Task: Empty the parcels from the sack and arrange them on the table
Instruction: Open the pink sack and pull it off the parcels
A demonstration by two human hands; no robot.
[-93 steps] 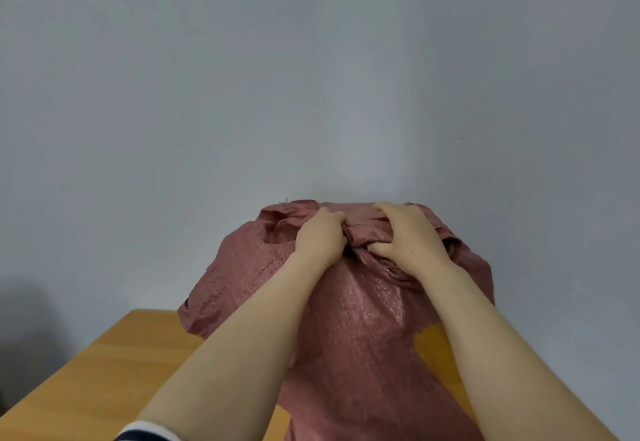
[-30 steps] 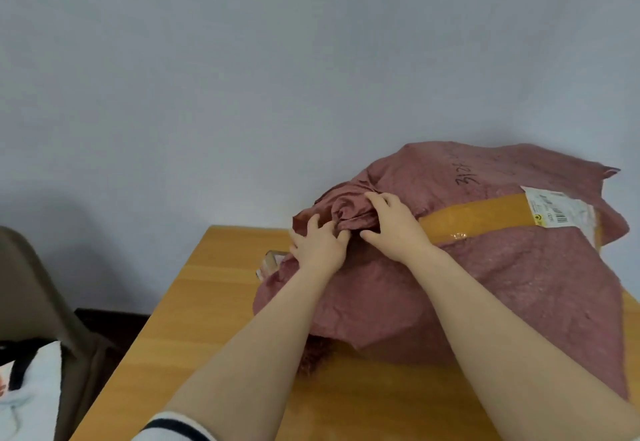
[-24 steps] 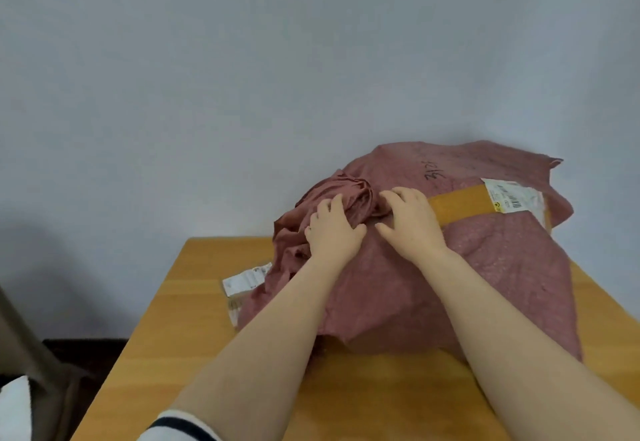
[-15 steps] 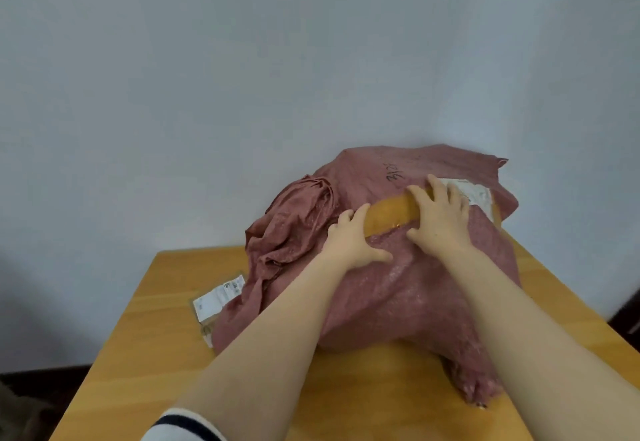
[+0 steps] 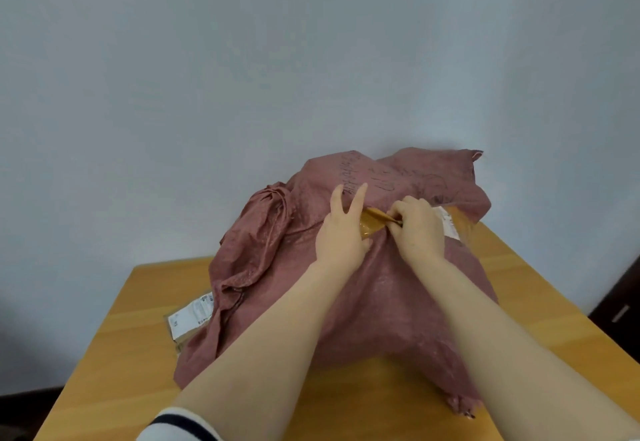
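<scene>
Two grips on sack | left grip: fingers straight, pressing sack | right grip: pinching brown tape | bench: labelled parcel partly under sack

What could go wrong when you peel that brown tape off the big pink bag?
The tape might rip, since the right hand pinches only its crumpled end while the left hand presses the sack. A hard tug could also shove the sack, and the parcel poking out from under it might slide off the table.
</scene>
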